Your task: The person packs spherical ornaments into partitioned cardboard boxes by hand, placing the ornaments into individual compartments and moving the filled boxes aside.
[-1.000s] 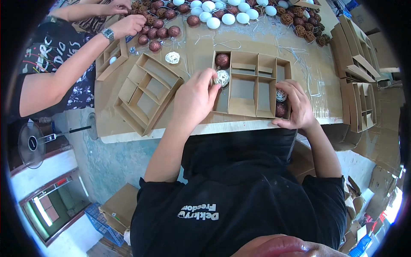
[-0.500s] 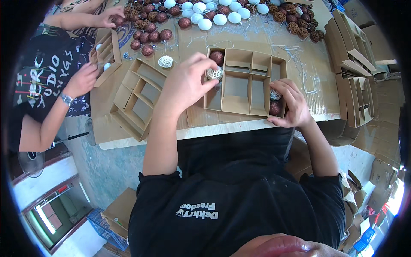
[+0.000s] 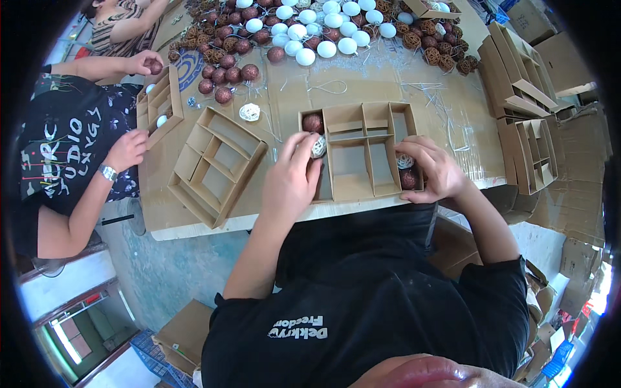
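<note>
Box [image 3: 352, 187] mid-frame, I've got left hand [image 3: 290, 176] pinching a white ball [image 3: 317, 147], right hand [image 3: 440, 171] clamped on the box's right end.

Before me, the cardboard-covered surface [image 3: 284, 97] bears a divided box [image 3: 351, 186] between my left fingers [image 3: 301, 147] and right fingers [image 3: 419, 154]; left of them lie a second divided box [image 3: 243, 183] and a white woven ball [image 3: 250, 112], beyond them heaped brown and white balls [image 3: 297, 32].

bright, diffuse | right rim overexposed | glare on table [image 3: 475, 171] | edges bowed
</note>
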`<state>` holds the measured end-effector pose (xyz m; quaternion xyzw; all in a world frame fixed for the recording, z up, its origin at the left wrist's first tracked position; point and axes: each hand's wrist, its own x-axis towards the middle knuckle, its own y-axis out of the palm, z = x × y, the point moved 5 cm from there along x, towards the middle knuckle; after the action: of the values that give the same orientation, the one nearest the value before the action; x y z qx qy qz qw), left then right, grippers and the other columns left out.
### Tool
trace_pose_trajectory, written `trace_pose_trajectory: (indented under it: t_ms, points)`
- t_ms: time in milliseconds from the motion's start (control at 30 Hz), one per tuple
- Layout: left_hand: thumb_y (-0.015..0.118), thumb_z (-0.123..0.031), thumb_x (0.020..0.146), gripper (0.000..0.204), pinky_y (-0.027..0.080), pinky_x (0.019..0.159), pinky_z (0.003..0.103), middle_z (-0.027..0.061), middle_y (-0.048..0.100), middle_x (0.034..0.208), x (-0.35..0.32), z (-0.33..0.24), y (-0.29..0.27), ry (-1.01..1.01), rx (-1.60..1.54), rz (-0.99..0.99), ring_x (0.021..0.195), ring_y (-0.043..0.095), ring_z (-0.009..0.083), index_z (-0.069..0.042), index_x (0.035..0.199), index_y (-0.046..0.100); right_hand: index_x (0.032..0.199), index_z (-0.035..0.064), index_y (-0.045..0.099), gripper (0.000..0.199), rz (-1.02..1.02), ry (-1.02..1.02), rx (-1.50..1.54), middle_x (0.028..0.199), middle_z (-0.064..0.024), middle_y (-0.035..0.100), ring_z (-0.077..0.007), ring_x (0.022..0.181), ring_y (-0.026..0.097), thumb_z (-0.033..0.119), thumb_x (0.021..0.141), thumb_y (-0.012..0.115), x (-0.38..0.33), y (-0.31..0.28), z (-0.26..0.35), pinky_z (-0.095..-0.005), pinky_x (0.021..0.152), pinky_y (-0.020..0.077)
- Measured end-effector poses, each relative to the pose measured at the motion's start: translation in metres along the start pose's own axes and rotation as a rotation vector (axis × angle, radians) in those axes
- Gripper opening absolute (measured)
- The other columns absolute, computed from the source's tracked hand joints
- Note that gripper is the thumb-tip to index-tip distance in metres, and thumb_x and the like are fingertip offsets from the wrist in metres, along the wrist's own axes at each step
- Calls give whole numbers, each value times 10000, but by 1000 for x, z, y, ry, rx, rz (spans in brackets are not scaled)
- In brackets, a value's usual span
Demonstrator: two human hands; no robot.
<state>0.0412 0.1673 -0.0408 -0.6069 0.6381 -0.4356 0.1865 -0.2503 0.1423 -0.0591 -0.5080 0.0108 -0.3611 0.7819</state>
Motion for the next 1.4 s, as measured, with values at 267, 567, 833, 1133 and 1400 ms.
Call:
trace_pose_trajectory:
  t_ms: [267, 567, 833, 1133, 1400]
  points:
    - [750, -130, 924, 517, 565, 942, 436, 157, 646, 1348, -8, -7, -18, -157, -17, -52, 1141, 683, 379, -74, 1416, 602, 1197, 27, 716, 562, -254, 204, -53, 1116, -176, 726, -354, 1163, 661, 508, 910, 761, 98, -66, -28, -470, 1006, 538]
    - [706, -305, 946, 329, 605, 826, 529, 225, 745, 1024, 174, 26, -17, 40, 504, -40, 983, 747, 414, -32, 1126, 671, 1248, 62, 655, 396, -183, 394, -577, 1239, -153, 688, -352, 1226, 628, 188, 878, 717, 198, -16, -74, -477, 1005, 561]
    - [716, -281, 901, 317, 597, 841, 529, 208, 725, 1127, 177, 53, 1, 153, 478, 24, 973, 726, 422, -66, 1134, 715, 1303, 104, 699, 475, -27, 143, -188, 1346, -112, 670, -371, 1290, 582, -45, 862, 600, 49, -33, 7, -466, 1093, 511]
    - [806, -283, 937, 409, 498, 722, 241, 0, 725, 951, 111, 47, -67, -138, -326, 261, 795, 603, 59, -26, 1248, 740, 1133, 45, 751, 224, -199, 320, -134, 1181, -130, 722, -367, 1138, 642, 170, 950, 717, 49, -9, -8, -463, 998, 531]
    - [775, -97, 894, 410, 468, 735, 219, -37, 677, 1067, 39, 10, -65, -223, -628, 704, 827, 555, 43, -7, 1285, 694, 1175, 52, 706, 273, -412, 242, -232, 1174, -144, 700, -363, 1113, 628, 86, 906, 735, 53, -29, 3, -451, 992, 515]
